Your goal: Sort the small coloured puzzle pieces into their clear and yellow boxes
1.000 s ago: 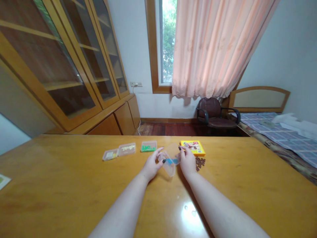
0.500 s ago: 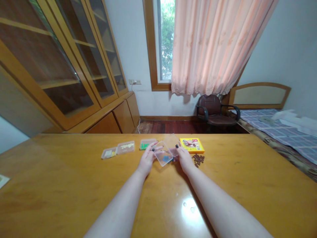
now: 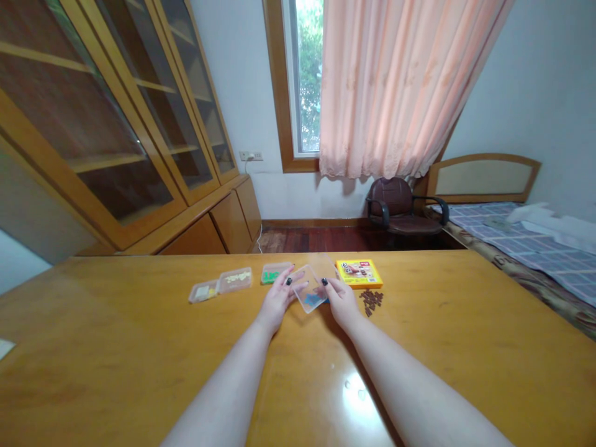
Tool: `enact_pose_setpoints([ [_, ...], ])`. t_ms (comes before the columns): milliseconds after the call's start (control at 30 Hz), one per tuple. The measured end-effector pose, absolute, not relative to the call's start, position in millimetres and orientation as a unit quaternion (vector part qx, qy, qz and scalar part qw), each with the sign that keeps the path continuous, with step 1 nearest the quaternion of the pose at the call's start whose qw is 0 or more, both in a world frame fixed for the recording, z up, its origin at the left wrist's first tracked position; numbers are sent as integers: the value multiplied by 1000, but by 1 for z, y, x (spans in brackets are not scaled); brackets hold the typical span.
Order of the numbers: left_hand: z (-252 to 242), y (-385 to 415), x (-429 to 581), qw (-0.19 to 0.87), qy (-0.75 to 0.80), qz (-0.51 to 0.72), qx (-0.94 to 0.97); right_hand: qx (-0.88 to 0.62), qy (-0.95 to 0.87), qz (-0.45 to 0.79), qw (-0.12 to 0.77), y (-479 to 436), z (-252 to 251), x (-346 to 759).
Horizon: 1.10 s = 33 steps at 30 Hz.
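Both of my hands hold a small clear plastic box with blue pieces inside, just above the wooden table. My left hand grips its left side with fingers curled round the edge. My right hand holds its right side, near the raised clear lid. A pile of small brown pieces lies on the table just right of my right hand. A yellow box lies behind that pile.
A clear box with green pieces and two more clear boxes, one and another, lie in a row to the left. A paper corner shows at the far left edge. An office chair, a bed and glass-door cabinets stand beyond the table.
My hands have moved the clear box a little away from me and lower toward the table, and it now lies flatter. The camera has shifted slightly.
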<state>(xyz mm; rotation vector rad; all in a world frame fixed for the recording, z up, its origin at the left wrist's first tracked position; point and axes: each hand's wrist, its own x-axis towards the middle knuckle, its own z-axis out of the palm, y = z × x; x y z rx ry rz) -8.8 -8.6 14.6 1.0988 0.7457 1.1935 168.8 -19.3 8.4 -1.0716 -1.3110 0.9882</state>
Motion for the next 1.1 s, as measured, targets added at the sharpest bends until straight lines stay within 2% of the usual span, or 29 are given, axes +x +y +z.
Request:
enact_pose_setpoints([
  [133, 4, -6, -9, 548, 363, 527, 538, -485, -513, 428, 564, -13, 1, 171],
  [267, -2, -3, -7, 478, 443, 470, 596, -505, -470, 451, 567, -7, 3, 175],
  [667, 14, -14, -2, 461, 405, 367, 699, -438, -503, 542, 512, -16, 10, 158],
  [833, 10, -11, -4, 414, 411, 350, 733, -473, -476, 442, 595, -15, 11, 168],
  [1100, 6, -13, -10, 350, 402, 265, 803, -563, -452, 332, 607, -3, -5, 181],
])
